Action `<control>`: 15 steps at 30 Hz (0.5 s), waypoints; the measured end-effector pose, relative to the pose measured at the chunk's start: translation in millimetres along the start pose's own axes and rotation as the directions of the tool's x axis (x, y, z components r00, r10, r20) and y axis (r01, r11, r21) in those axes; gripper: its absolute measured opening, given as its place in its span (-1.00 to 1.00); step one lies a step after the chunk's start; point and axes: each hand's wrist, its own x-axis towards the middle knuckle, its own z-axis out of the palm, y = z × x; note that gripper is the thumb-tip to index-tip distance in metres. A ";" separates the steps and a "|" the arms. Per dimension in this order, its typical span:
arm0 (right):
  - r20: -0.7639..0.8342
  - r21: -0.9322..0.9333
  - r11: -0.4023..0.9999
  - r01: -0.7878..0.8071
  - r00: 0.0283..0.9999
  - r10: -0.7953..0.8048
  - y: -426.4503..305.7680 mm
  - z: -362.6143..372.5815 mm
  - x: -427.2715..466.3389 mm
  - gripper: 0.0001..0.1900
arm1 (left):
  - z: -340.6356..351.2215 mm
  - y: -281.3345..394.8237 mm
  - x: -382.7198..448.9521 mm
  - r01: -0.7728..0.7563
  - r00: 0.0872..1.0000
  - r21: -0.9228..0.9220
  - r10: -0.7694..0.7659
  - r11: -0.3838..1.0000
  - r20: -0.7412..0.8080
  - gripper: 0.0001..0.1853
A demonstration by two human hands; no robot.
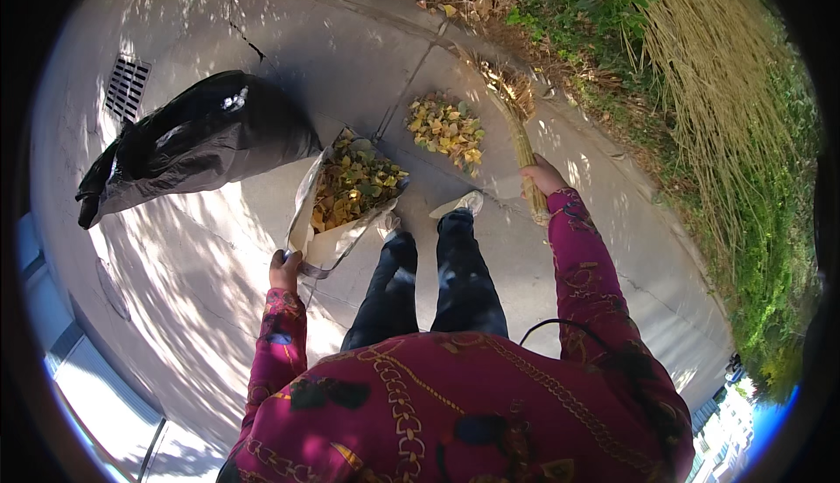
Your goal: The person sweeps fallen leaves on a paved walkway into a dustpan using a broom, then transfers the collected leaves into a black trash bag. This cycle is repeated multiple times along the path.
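My left hand (285,269) grips the rim at the near corner of a light-coloured, open scoop-like container (308,237), which holds a heap of yellow and green leaves (354,184). My right hand (543,176) is closed around the handle of a straw hand broom (518,135); its bristles point away from me, near the curb. Between the container and the broom, a small pile of yellow leaves (447,130) lies on the concrete. A full black plastic bag (216,138) lies on its side to the left, its narrow gathered end pointing left.
A concrete curb (594,132) curves along the far and right sides, with plants and long dry stalks (709,89) beyond it. A slotted drain grate (128,86) is set in the pavement at the far left, with a round cover (113,289) nearer. My shoes (459,205) stand near the container.
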 end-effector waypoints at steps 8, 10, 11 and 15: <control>-0.066 0.093 0.993 -0.070 0.995 0.076 22.6 -17.2 -54.3 -0.57 | 8.4 12.2 12.1 -0.040 0.999 0.033 0.039 0.999 0.007 -0.78; -0.029 0.111 0.993 0.036 0.999 -0.033 17.8 -26.7 -46.6 -0.57 | 14.7 16.6 19.7 -0.024 0.999 0.064 0.023 0.998 0.026 -0.77; -0.040 0.119 0.987 0.106 0.994 -0.102 10.5 -22.9 -33.1 -0.57 | 19.1 18.3 24.4 -0.041 0.999 0.084 0.040 0.996 0.014 -0.76; 0.066 -0.095 0.982 0.163 0.985 -0.157 28.5 -1.2 51.1 -0.52 | 43.6 25.1 43.2 -0.060 0.998 0.233 0.062 0.971 -0.003 -0.61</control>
